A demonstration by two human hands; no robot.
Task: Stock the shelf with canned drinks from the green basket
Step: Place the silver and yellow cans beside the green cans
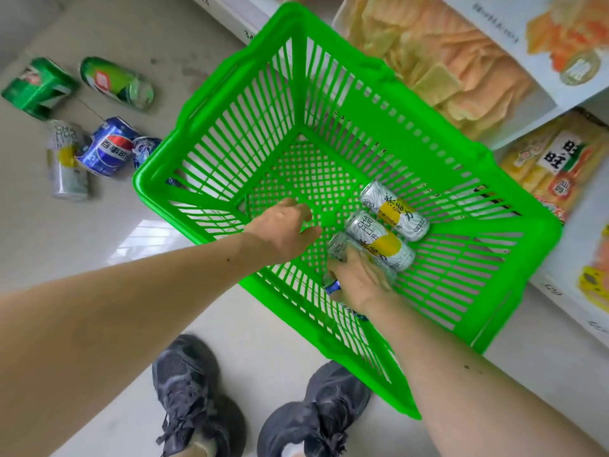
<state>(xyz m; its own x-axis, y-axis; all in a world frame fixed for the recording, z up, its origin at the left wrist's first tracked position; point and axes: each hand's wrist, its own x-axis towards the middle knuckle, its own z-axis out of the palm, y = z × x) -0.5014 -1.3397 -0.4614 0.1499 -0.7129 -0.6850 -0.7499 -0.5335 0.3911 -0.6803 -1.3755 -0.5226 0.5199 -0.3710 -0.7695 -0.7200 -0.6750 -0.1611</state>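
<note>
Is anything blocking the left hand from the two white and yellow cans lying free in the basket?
No. The left hand is already inside the green basket, with only open basket floor between it and those cans.
</note>
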